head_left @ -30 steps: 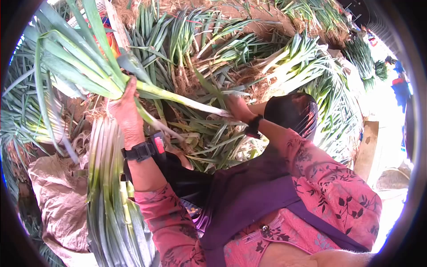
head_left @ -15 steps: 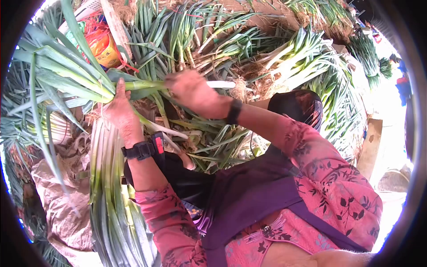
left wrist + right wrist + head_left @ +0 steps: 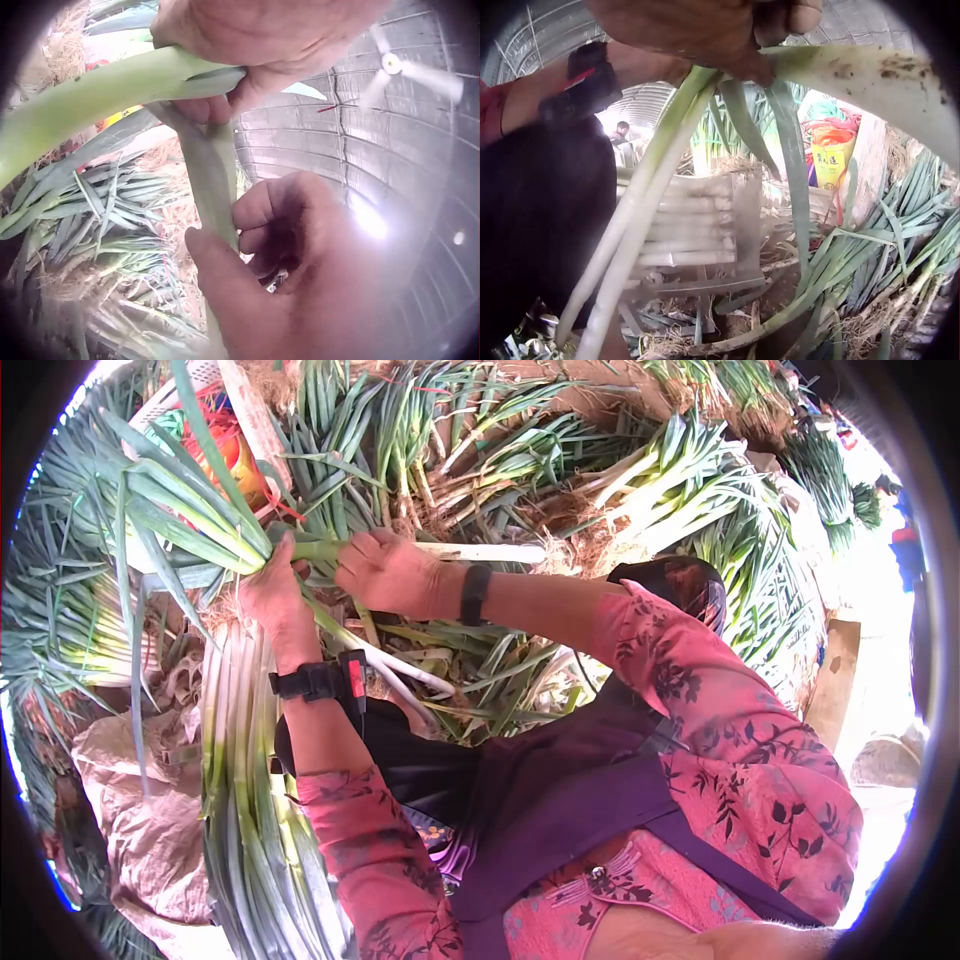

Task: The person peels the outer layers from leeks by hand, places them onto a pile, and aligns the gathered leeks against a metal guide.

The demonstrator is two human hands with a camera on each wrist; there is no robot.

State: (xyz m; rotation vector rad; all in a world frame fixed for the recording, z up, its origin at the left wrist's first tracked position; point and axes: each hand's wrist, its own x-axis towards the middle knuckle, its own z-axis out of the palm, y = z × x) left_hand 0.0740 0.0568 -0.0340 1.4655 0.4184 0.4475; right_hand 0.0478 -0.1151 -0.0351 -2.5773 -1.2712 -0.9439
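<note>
My left hand (image 3: 278,595) grips several leeks just below their spread green leaves (image 3: 190,510). Two white leek stalks (image 3: 652,187) slant down from its grip. Beside it, almost touching, my right hand (image 3: 392,575) holds the green part of a leek lying sideways, its white shank (image 3: 480,552) and roots pointing right. In the left wrist view, the thumb and fingers of the right hand (image 3: 292,255) pinch a flat green strip (image 3: 210,172) that runs up to the left hand (image 3: 277,37). A sorted row of leeks (image 3: 245,760) lies under the left forearm.
Heaps of leeks (image 3: 660,490) cover the ground ahead. A yellow bag (image 3: 831,161) with red strings stands by a wooden board (image 3: 255,425). Brown sacking (image 3: 150,800) lies at left. Loose trimmed leaves (image 3: 500,660) litter the ground near the knees.
The right hand has moved left along the leek from its root end to the green part beside the left hand. The left hand has stayed nearly in place.
</note>
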